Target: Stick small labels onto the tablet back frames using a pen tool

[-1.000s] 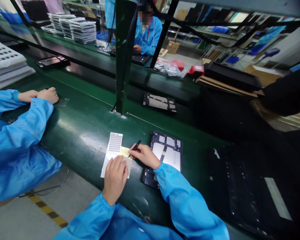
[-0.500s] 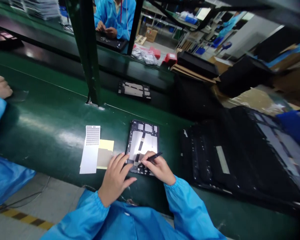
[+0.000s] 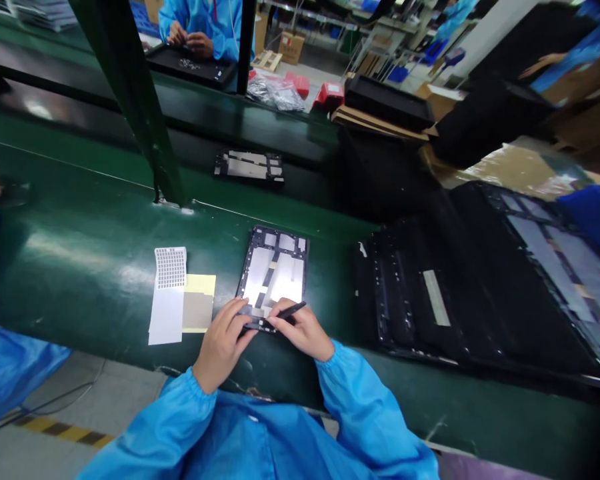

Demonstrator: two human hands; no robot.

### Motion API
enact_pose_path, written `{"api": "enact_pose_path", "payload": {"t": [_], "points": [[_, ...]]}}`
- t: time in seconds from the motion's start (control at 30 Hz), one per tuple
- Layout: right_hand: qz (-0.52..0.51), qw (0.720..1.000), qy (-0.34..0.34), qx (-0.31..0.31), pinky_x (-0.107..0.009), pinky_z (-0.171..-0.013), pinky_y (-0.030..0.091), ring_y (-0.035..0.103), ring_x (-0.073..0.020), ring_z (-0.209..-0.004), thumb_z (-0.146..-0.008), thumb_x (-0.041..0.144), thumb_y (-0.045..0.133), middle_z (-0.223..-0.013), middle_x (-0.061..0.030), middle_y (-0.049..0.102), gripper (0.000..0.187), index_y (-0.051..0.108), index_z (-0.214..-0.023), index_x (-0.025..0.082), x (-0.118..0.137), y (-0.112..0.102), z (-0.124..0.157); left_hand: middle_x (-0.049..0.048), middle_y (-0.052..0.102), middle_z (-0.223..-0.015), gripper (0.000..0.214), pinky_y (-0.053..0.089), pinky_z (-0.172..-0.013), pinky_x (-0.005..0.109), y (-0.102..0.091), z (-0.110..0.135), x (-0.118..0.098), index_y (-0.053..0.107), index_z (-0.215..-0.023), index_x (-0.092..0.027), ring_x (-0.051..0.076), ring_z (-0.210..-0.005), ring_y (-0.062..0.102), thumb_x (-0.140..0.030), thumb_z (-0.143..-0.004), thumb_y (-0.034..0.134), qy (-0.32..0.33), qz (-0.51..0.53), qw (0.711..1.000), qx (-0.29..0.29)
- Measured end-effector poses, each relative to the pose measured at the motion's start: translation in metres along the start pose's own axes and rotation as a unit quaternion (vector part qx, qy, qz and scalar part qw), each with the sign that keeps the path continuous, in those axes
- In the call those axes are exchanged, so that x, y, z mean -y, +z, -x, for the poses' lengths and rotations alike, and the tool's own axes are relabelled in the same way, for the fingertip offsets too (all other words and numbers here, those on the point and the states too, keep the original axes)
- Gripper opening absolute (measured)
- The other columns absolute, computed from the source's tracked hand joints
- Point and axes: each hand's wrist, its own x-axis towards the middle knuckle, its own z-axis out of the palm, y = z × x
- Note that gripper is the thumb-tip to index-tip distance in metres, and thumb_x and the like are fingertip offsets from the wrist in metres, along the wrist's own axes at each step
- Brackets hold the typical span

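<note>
Here the tablet frame (image 3: 274,275) lies flat on the green desk (image 3: 80,253), its near edge under both hands: left hand (image 3: 223,339) pressing it with spread fingers, right hand (image 3: 300,331) pinching tweezers (image 3: 286,313) there. The sticker sheet (image 3: 167,293) lies beside, mostly used.

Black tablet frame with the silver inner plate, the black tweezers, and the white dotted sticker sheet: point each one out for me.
Black tablet frame with silver inner plate (image 3: 274,273): head view, on the silver plate.
Black tweezers (image 3: 294,309): head view, mid-shaft, above the right hand.
White dotted sticker sheet (image 3: 167,295): head view, on its plain lower half.
</note>
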Motion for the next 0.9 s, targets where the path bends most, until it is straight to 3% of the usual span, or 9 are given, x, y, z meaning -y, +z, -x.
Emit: {"api": "enact_pose_path", "payload": {"t": [0.63,0.77,0.83,0.9], "points": [[0.016,0.998,-0.066,-0.011,-0.027,-0.062,0.053,0.064,-0.0152,-0.068,-0.097,0.034,0.061,-0.078,-0.0043,0.068,0.018,0.068,-0.088,0.02,0.0,0.005,0.001,0.0123,0.062,-0.133,0.011,0.053,-0.107,0.045,0.001,0.0,-0.001,0.056,-0.107,-0.02,0.027,-0.133,0.055,-0.018,-0.096,0.058,0.003,0.002,1.0,0.001],[-0.032,0.997,-0.064,-0.042,-0.029,-0.065,0.055,0.066,-0.0168,-0.07,-0.093,0.036,0.067,-0.076,-0.0037,0.069,0.017,0.069,-0.086,0.021,0.005,-0.004,0.0,0.0125,0.06,-0.137,0.024,0.051,-0.109,0.045,-0.011,0.006,-0.001,0.058,-0.118,-0.019,0.028,-0.135,0.053,-0.021,-0.095,0.06,0.002,-0.04,0.999,0.01],[-0.068,0.993,-0.041,-0.085,-0.03,-0.068,0.057,0.068,-0.0177,-0.072,-0.091,0.039,0.069,-0.077,-0.004,0.07,0.018,0.07,-0.085,0.021,0.011,-0.005,-0.011,0.0124,0.062,-0.135,0.029,0.051,-0.109,0.046,-0.021,0.012,0.006,0.058,-0.123,-0.02,0.028,-0.132,0.056,-0.021,-0.094,0.062,-0.019,-0.085,0.996,-0.019],[-0.082,0.993,-0.007,-0.079,-0.031,-0.068,0.058,0.07,-0.0185,-0.074,-0.087,0.04,0.074,-0.081,-0.0049,0.072,0.019,0.072,-0.085,0.021,0.018,0.002,-0.031,0.0124,0.065,-0.131,0.027,0.051,-0.107,0.049,-0.032,0.018,0.017,0.06,-0.121,-0.02,0.029,-0.126,0.06,-0.019,-0.094,0.06,-0.052,-0.133,0.988,-0.061]]}}
